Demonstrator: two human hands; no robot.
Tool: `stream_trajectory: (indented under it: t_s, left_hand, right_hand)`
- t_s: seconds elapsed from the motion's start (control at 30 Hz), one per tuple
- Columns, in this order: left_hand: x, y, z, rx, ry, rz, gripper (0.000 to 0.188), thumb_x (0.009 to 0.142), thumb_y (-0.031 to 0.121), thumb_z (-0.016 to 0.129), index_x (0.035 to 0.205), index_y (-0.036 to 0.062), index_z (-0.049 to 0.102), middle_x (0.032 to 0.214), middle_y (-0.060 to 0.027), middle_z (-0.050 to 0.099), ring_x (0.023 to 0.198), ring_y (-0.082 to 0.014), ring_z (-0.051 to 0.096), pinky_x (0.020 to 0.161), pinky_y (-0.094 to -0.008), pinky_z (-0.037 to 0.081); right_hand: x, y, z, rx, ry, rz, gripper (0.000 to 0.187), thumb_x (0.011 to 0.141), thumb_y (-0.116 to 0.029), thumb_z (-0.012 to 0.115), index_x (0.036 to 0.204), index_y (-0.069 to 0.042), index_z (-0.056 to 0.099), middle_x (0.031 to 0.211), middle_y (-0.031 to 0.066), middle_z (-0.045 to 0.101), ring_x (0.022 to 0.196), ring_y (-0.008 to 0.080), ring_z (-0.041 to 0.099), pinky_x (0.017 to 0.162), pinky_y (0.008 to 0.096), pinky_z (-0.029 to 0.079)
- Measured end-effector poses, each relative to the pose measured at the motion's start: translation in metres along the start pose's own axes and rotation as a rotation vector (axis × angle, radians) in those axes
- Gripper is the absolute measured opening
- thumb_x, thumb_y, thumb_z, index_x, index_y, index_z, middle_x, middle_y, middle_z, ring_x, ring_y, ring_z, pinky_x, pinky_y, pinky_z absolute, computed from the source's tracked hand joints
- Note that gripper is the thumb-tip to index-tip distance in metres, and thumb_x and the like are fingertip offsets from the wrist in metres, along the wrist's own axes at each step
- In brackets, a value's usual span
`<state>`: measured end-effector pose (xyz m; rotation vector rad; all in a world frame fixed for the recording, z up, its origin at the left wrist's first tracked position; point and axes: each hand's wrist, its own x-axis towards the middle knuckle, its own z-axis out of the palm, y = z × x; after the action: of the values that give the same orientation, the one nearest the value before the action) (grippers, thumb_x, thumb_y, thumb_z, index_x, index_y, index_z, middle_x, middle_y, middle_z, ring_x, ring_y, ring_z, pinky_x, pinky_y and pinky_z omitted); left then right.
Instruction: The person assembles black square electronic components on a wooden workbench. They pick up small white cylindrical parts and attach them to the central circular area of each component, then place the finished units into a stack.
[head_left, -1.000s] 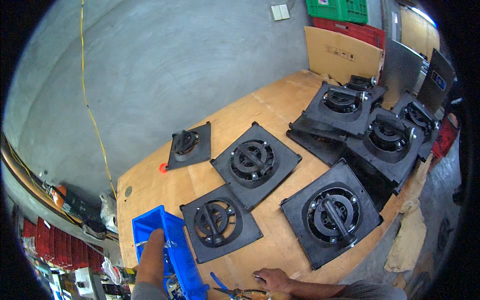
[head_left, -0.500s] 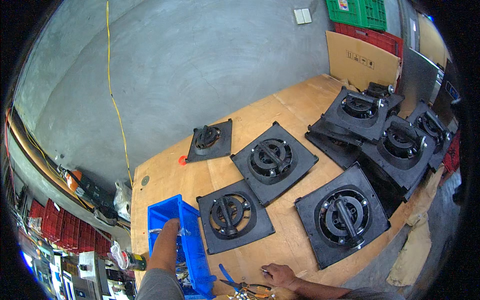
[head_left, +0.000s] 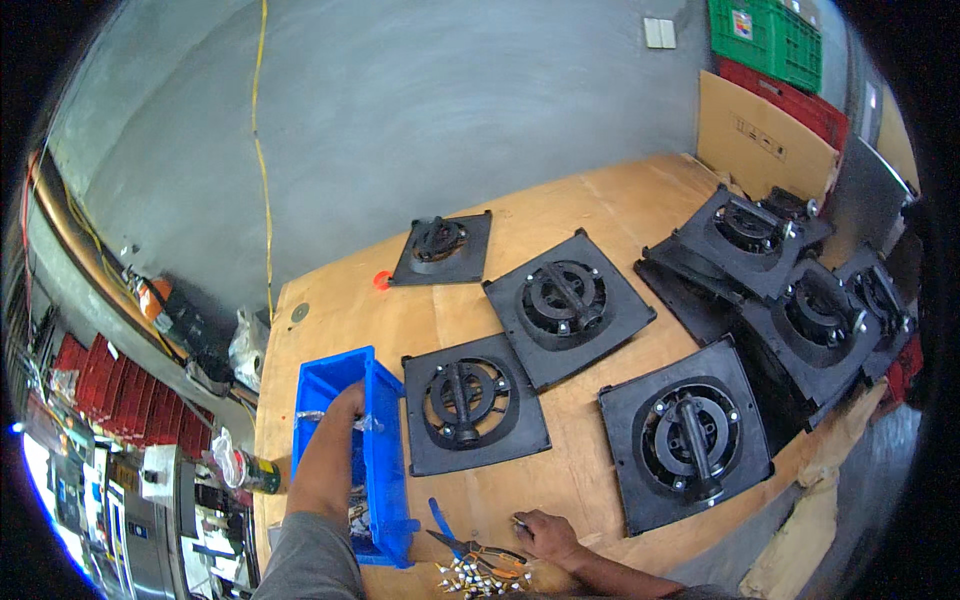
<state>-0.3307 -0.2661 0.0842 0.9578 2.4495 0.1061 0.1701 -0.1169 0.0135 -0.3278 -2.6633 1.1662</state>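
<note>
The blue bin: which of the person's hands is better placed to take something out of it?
Left, most likely. The left hand is already down inside the blue bin, while the right hand rests on the wooden table beside the pliers.

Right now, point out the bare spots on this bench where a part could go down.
The widest free wood on the workbench lies at the far edge along the grey wall, between the small far plate and the cardboard sheet. Another patch sits left of that plate, above the blue bin. The right end is crowded with overlapping black plates.
</note>
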Motion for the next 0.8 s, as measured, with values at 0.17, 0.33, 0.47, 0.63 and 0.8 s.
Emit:
stream_trajectory:
  t_s: [0.17,0.33,0.47,0.63,0.8]
  left_hand:
    - [-0.061,0.069,-0.049,0.001,0.697,-0.17,0.032,0.079,0.014,0.065,0.111,0.0076,0.065,0.106,-0.0189,0.067,0.095,-0.033,0.066,0.084,-0.0414,0.052]
    - [-0.166,0.145,-0.035,-0.831,0.807,-0.013,0.029,0.083,0.012,0.067,0.112,0.008,0.064,0.091,-0.0071,0.069,0.078,-0.0202,0.066,0.066,-0.0331,0.053]
    - [-0.235,0.186,0.039,-1.646,0.614,0.02,0.025,0.088,0.011,0.061,0.113,0.0097,0.062,0.09,-0.0033,0.066,0.071,-0.0143,0.06,0.058,-0.0287,0.047]
    - [-0.289,0.224,0.072,-1.835,0.379,0.161,0.039,0.089,0.015,0.065,0.125,0.0065,0.054,0.109,-0.0051,0.063,0.094,-0.0166,0.061,0.077,-0.0316,0.05]
    - [-0.318,0.236,0.079,-1.597,0.431,0.283,0.049,0.084,0.007,0.07,0.128,-0.0002,0.052,0.115,-0.0081,0.061,0.102,-0.0142,0.058,0.09,-0.0305,0.047]
  right_hand:
    - [-0.001,0.002,0.007,-0.058,-0.012,0.06,0.029,0.087,-0.03,0.058,0.104,-0.008,0.066,0.09,0.014,0.066,0.079,0.032,0.065,0.069,0.0421,0.054]
    - [-0.001,0.002,0.005,0.043,0.026,0.082,0.031,0.089,-0.028,0.056,0.109,-0.006,0.065,0.097,0.0171,0.066,0.087,0.0349,0.065,0.077,0.0431,0.053]
    - [0.024,-0.023,-0.012,0.253,-0.013,0.03,0.033,0.089,-0.026,0.058,0.112,-0.004,0.064,0.104,0.0187,0.066,0.096,0.0349,0.064,0.084,0.0399,0.051]
    - [0.063,-0.122,-0.069,0.479,0.004,-0.211,0.031,0.089,-0.024,0.061,0.111,-0.002,0.065,0.103,0.0183,0.067,0.091,0.0295,0.066,0.078,0.0371,0.051]
    - [0.054,-0.164,-0.082,0.67,0.012,-0.216,0.026,0.086,-0.012,0.066,0.109,-0.001,0.065,0.092,0.0129,0.068,0.071,0.016,0.063,0.066,0.03,0.05]
